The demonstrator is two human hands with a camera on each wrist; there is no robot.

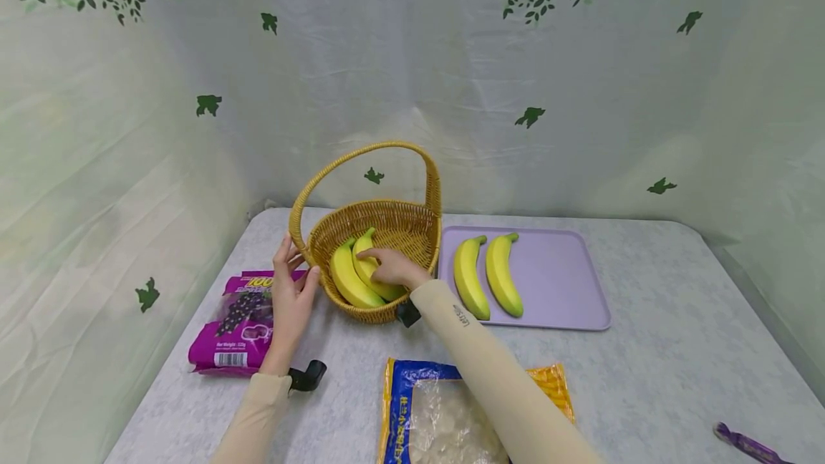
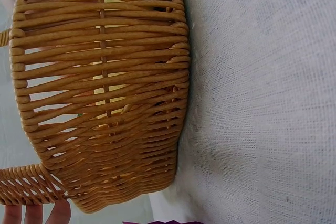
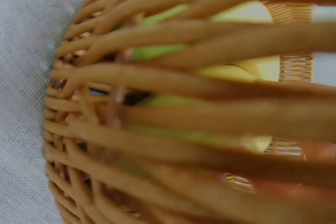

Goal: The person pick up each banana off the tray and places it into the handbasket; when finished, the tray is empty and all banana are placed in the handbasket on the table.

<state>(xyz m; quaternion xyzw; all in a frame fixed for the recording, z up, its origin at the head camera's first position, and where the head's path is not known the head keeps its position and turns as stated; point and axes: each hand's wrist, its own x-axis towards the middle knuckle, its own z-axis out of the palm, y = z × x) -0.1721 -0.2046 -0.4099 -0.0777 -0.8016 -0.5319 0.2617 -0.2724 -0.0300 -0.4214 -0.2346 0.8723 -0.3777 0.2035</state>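
yellow curved banana [image 1: 366,272], likely light, best held midway, is touched by the right hand [image 1: 394,268], finger closure unclear, at seven o'clock inside a golden wicker basket [image 1: 415,235], pinched at nine o'clock by the left hand [image 1: 294,299].

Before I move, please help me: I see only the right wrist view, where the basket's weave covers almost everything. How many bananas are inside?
Observer: The head view shows two bananas in the basket.
Operator: Thank you. Are there also bananas outside of it?
Observer: Yes, two more bananas lie on the purple tray, just right of the basket.
Operator: And where is the left hand, please?
Observer: The left hand holds the basket's left side, near the foot of the handle.
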